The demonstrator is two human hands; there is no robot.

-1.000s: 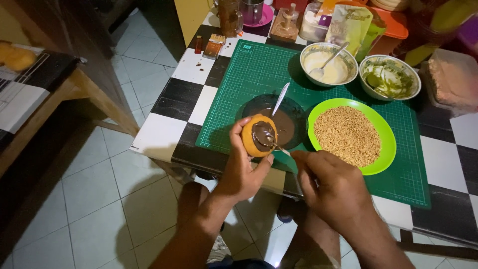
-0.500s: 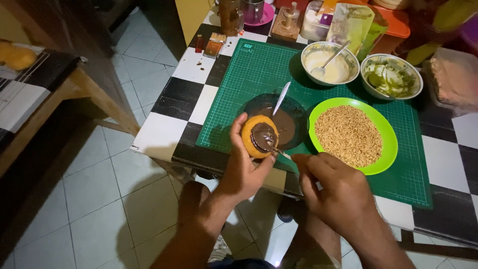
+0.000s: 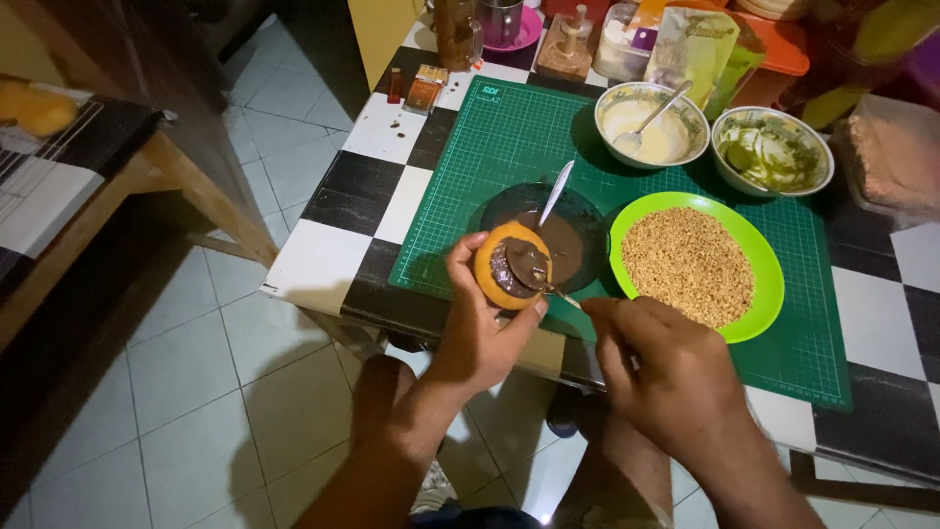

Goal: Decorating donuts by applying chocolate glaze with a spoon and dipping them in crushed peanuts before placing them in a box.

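Green mat (image 3: 509, 137) lies beyond the fingers; left hand (image 3: 480, 323) clamps an orange bun (image 3: 494, 279), chocolate-smeared; right hand (image 3: 666, 372) pinches a spoon (image 3: 548, 284).

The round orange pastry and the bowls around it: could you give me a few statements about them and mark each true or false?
1. The left hand holds the round orange pastry. True.
2. The right hand spreads white cream on it. False: the spread is dark brown.
3. The green plate holds golden crumbs. True.
4. The dark bowl has no spoon in it. False: a spoon rests in it.
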